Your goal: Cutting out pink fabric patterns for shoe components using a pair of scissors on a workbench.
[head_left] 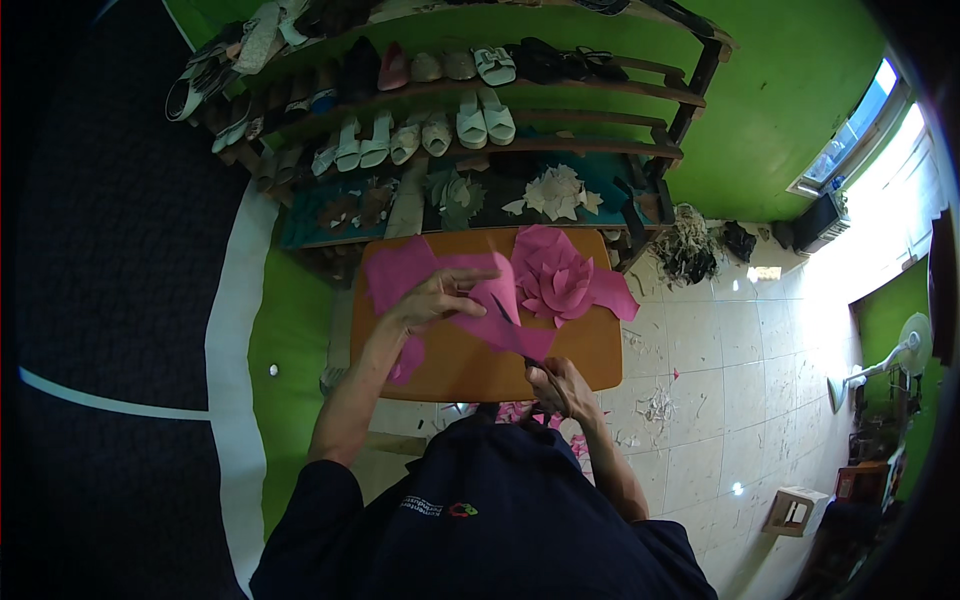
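One thin pink paper sheet (525, 341) looks light, creasable, best held edgewise; left fingers (482, 274) pinch it; right fingers (541, 377) grip dark metal scissors (529, 360).

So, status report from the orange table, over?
Left grip at the pink sheet. Right grip holding scissors at that sheet. Pink flower close on the right, clear of the scissors.

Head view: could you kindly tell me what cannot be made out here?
All in the head view:
Handles of the scissors: partly covered by the right hand.
Top of the shoe rack: cut off by the upper edge.
Pink scraps: partly hidden by table and shirt.
Bright opening: washed out by glare.
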`<action>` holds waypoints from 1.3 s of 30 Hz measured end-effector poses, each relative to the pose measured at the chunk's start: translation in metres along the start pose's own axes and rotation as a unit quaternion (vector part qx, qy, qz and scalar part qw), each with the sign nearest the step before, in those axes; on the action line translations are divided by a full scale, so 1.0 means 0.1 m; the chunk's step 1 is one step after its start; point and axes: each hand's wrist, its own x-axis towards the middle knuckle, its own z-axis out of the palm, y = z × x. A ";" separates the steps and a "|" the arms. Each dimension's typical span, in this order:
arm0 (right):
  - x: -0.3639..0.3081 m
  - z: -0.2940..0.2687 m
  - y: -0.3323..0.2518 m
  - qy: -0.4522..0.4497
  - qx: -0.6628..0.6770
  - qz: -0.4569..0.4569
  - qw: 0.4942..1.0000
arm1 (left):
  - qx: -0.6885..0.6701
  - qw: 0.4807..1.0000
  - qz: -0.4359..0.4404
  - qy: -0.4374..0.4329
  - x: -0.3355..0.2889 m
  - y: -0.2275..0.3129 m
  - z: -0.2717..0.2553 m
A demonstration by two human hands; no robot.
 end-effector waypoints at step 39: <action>-0.04 0.15 -0.07 -0.025 0.095 0.013 0.995 | 0.135 0.987 -0.014 -0.083 0.12 -0.03 0.08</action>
